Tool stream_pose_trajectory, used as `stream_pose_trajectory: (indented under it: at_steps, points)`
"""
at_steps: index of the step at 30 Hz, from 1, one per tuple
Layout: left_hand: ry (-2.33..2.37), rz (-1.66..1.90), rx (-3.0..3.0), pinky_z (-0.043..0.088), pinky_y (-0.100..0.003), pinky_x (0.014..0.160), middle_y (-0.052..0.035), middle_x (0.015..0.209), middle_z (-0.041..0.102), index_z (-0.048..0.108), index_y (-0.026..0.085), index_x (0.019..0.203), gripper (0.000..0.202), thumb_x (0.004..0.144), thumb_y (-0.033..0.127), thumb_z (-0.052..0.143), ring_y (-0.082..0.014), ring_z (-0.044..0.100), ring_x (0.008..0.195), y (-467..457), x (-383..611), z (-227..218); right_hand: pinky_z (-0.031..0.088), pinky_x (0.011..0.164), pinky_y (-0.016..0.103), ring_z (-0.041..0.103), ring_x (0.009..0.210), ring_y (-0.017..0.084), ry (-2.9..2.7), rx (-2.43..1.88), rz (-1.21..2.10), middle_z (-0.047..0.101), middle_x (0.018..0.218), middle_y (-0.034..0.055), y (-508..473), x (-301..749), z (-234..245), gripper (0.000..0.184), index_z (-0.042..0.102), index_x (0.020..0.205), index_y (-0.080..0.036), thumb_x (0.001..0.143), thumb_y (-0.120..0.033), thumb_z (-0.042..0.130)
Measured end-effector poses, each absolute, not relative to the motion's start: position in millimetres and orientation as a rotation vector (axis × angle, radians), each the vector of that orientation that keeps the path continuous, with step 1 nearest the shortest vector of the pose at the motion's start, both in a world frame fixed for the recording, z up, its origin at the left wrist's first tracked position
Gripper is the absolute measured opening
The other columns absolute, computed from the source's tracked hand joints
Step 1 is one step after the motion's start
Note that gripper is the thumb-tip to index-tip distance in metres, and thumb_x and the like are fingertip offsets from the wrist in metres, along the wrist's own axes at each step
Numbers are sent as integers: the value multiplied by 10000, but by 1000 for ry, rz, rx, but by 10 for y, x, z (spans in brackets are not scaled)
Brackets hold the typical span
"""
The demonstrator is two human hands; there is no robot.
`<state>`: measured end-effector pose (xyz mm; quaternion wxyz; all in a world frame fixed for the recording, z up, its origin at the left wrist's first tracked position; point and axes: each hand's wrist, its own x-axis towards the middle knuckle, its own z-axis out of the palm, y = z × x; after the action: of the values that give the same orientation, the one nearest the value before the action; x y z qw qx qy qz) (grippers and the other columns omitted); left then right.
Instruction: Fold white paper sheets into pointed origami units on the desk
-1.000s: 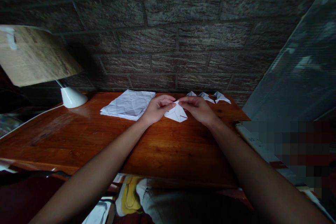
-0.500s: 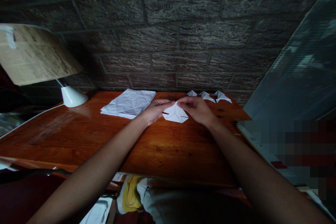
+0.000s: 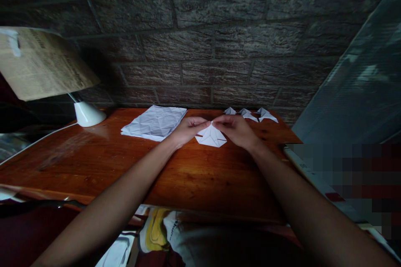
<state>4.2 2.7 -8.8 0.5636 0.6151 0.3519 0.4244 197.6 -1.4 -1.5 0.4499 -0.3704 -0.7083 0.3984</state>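
A white folded paper [image 3: 211, 137] with creased flaps is held above the wooden desk, its pointed top away from me. My left hand [image 3: 189, 130] pinches the top from the left, thumb and fingers closed on it. From the right, my right hand [image 3: 234, 128] grips the same tip, its thumb nearly meeting the left one. Just left of my hands lies a stack of creased white sheets [image 3: 153, 122]. Behind my right hand stand three small folded paper pieces [image 3: 267, 115] in a row.
A white lamp [image 3: 88, 114] with a brown paper shade [image 3: 44, 64] stands at the desk's left. The brick wall [image 3: 194, 50] rises behind the desk [image 3: 200, 179]. A translucent panel [image 3: 354, 75] leans at the right. A yellow and grey cloth item [image 3: 156, 231] shows below the front edge.
The fingertips have shifted slightly at the paper's tip. The whole view has moved a little; both hands keep their grip on the folded paper.
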Motion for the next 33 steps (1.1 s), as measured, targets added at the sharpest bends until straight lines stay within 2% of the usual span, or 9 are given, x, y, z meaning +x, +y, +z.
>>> stream_pose_trajectory:
  at_steps: [14,19,23,33]
  points:
    - [835,1083,1500,456,-230,602,-19,735,693,722,136,806,346,705,460,792,-110,589,631,-14,81,-47,513,707,294,639,723,149,-1776,-880,1011,746,846,43,-31,1995,39,194,751,876,-168,810,-315,642]
    - [802,1048,1337,393,-207,533,18,629,616,668,134,714,370,700,482,793,-79,523,548,-2,84,-77,500,671,290,630,709,154,-1801,-894,937,738,840,52,-24,1987,18,203,749,893,-159,823,-304,625]
    - [781,994,1258,402,-216,544,20,628,601,651,133,707,389,668,483,817,-78,518,545,-2,97,-82,498,669,293,633,721,161,-1840,-904,877,738,841,59,-33,1987,14,209,753,891,-155,831,-297,612]
    - [834,1086,1512,320,-224,559,29,612,556,639,136,686,415,725,535,747,-82,454,574,2,102,-86,520,698,299,649,759,167,-1828,-911,861,751,877,60,-17,1971,-18,200,752,904,-174,844,-304,611]
